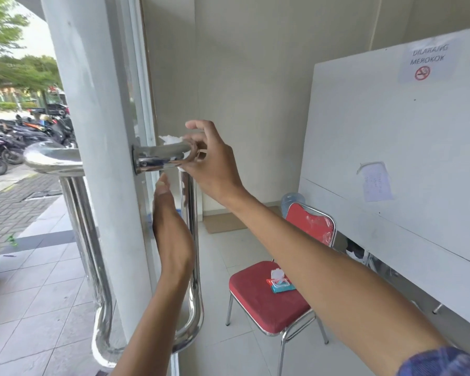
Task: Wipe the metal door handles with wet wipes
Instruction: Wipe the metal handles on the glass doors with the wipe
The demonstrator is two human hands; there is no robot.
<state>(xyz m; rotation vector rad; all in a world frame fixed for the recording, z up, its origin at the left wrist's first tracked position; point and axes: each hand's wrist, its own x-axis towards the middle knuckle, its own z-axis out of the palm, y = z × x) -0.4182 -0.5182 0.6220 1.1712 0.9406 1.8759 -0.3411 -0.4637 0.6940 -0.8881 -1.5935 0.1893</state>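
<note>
The left hand (171, 226) is nearest, its fingers straight and relaxed, resting flat against the edge of the white door (106, 131) beside the vertical bar of the inner metal handle (193, 253); it holds nothing. A little further, the right hand (209, 164) is at the upper bend of this handle, where the horizontal arm (158, 156) meets the door. Its fingers curl around the tube and press a white wet wipe (170, 139) against the metal. The wipe is thin, soft and damp, so I judge it will fold easily and must be pinched firmly. The polished steel looks hard, fixed and slippery; wrapping the wipe around the tube should work best. The outer handle (73, 213) is behind the door. Farther away, the wipes pack (280, 283) lies on a red chair (261, 302)
</note>
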